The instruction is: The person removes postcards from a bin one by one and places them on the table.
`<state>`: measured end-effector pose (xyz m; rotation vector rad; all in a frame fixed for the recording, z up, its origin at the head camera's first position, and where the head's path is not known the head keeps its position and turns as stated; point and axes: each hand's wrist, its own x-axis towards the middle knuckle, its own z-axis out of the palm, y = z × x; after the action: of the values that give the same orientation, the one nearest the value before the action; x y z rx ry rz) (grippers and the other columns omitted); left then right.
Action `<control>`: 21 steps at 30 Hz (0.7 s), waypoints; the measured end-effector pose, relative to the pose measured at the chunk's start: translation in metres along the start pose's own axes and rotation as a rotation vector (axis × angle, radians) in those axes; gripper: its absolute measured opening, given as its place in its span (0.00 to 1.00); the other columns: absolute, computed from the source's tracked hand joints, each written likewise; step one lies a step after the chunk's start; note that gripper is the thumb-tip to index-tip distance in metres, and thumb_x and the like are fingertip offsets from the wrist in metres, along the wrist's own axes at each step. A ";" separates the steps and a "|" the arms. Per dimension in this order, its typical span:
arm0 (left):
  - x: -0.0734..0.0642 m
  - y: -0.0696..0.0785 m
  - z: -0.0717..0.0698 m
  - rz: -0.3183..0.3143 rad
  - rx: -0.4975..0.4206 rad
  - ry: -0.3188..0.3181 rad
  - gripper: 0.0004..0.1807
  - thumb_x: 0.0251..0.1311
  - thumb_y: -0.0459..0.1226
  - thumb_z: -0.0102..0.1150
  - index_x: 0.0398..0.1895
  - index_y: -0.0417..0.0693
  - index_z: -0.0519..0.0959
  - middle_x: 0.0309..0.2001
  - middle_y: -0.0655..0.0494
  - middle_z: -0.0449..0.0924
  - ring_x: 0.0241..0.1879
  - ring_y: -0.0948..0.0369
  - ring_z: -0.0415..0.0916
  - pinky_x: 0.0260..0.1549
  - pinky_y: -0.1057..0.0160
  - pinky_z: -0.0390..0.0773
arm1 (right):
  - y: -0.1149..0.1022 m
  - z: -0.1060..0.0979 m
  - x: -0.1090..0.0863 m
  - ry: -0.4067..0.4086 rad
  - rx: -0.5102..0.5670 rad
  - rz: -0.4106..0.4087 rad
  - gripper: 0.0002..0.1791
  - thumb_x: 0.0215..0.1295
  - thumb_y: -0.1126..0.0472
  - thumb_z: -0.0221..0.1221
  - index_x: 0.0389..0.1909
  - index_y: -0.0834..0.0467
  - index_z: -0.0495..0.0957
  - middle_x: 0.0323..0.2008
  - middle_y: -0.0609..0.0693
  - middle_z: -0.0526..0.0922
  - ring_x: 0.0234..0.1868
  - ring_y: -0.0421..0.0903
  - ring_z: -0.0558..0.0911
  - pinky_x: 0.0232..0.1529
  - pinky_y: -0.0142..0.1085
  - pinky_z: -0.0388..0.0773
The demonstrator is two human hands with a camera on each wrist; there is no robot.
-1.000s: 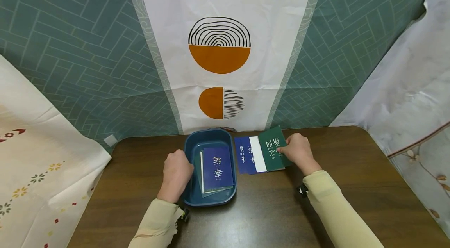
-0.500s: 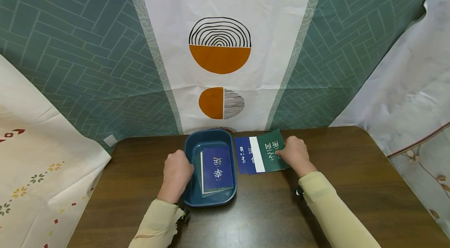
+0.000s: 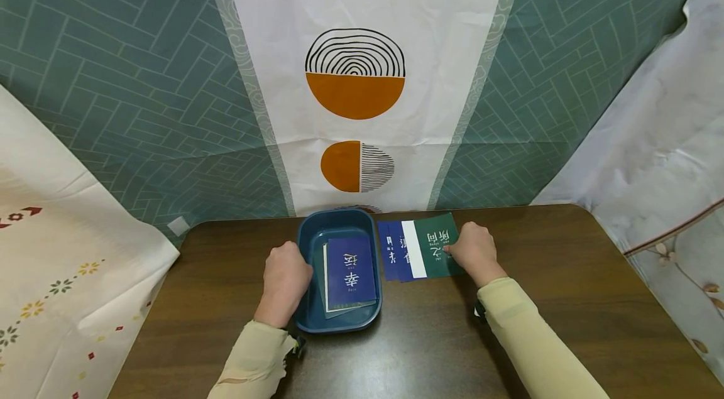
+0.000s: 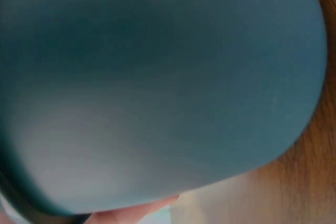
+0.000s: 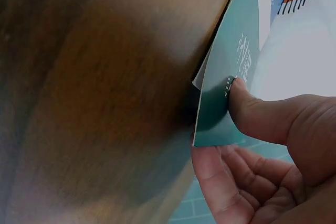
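Settling down onto the row, the green card (image 3: 438, 266) has swung from a slant, its far corner poking up a second ago, to lie almost square with its neighbours, at the right end of the line on the table (image 3: 418, 342). I take this as the straightening of the row being close to done for this card, though the grip has not been released: the right hand (image 3: 476, 251) pinches its outer end, thumb on the face and fingers at the edge, and the right wrist view shows that end apparently a little off the wood. Just left of it shows a white strip (image 3: 414, 249), then two overlapping blue cards (image 3: 403, 259), unchanged over the same second. Next comes the blue tray (image 3: 339, 325), standing in its same spot; inside, a dark blue card (image 3: 349, 264) tops paler ones whose edges peep out. The left hand (image 3: 285, 279) holds the tray's left rim in curled fingers, as it did a second ago, which seems to keep the tray steady. Behind everything hangs a patterned cloth (image 3: 356, 9).
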<state>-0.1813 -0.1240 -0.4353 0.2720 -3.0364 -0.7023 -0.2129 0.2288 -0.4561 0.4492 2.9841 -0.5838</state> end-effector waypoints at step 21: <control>0.000 0.000 0.001 0.002 0.010 0.005 0.08 0.50 0.32 0.56 0.23 0.32 0.77 0.19 0.44 0.75 0.15 0.57 0.72 0.09 0.62 0.71 | -0.018 -0.009 -0.011 0.184 0.103 -0.150 0.20 0.54 0.51 0.63 0.34 0.66 0.81 0.35 0.63 0.84 0.32 0.55 0.81 0.31 0.47 0.78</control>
<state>-0.1811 -0.1230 -0.4364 0.2701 -3.0354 -0.6856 -0.2080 0.2132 -0.4396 0.3022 3.1944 -0.7514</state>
